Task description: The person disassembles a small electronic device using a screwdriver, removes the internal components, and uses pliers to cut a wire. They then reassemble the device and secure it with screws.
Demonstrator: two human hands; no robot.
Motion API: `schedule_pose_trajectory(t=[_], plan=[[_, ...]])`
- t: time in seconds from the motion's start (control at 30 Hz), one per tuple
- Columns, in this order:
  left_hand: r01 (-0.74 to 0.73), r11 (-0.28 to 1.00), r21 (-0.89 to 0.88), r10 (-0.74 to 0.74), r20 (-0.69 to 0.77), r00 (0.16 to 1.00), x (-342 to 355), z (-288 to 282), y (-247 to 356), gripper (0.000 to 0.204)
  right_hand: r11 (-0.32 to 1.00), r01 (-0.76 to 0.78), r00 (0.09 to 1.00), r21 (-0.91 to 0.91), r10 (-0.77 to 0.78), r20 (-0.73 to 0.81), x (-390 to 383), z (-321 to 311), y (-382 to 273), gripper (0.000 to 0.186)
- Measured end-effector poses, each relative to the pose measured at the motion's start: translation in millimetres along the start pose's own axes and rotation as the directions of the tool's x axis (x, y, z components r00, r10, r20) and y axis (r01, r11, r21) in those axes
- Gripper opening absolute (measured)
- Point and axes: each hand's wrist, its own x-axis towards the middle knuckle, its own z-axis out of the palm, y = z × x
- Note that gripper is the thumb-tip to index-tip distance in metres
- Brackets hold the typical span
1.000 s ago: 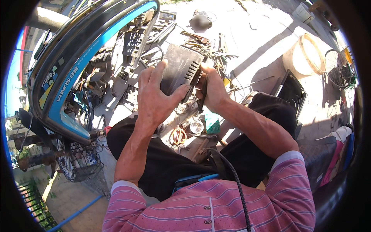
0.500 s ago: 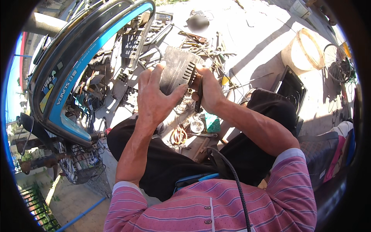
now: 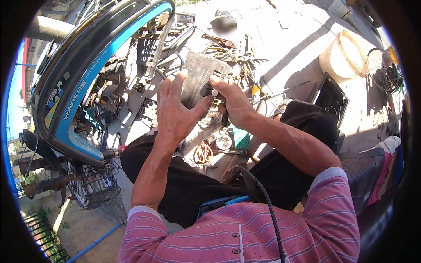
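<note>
A flat grey box-shaped part [image 3: 197,72], worn and dusty with slots along its right edge, is held up in front of me. My left hand [image 3: 174,111] is closed around its left and lower sides, fingers at the far left edge and thumb at the near corner. My right hand [image 3: 235,101] is closed at the slotted edge, its thumb lying over the slots. A short dark piece [image 3: 225,119] sticks out below the right hand; what it belongs to is hidden. Small brassy bits show between the two hands.
Wrenches and other tools [image 3: 247,55] lie beyond my hands. A blue-and-black vehicle panel [image 3: 79,83] and a heap of metal parts stand left. A pale bucket [image 3: 344,57] and a black tray [image 3: 332,98] are at the right. An orange cord coil [image 3: 203,153] lies between my legs.
My right thumb has slid left over the slotted edge, covering much of the slots. The left hand and the grey part have hardly moved.
</note>
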Motion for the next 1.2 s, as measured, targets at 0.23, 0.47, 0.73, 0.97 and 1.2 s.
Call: schedule_pose_trajectory(t=[0.23, 0.47, 0.73, 0.97, 1.2], plan=[[0.065, 0.998, 0.013, -0.066, 0.106, 0.992, -4, -3, 8, 0.086, 0.992, 0.012, 0.997, -0.129, -0.021, -0.071, -5, 5, -3, 0.055], [0.204, 0.895, -0.397, -0.147, 0.169, 0.975, 8, -6, -25, 0.069, 0.986, -0.073, 0.996, 0.149, 0.081, -0.044, 7, -9, 1, 0.039], [0.568, 0.344, -0.748, -0.273, 0.499, 0.822, 3, -4, -25, 0.061, 0.992, -0.063, 0.997, 0.111, 0.056, 0.059, 10, -19, -2, 0.055], [0.673, 0.361, -0.646, -0.355, 0.572, 0.74, 3, 7, -21, 0.053, 0.956, -0.052, 0.998, 0.288, 0.063, -0.03, 2, 11, -11, 0.061], [0.588, 0.383, -0.712, -0.285, 0.515, 0.809, 4, 13, -23, 0.076, 0.953, -0.037, 0.997, 0.299, 0.054, -0.048, 14, 6, -11, 0.062]])
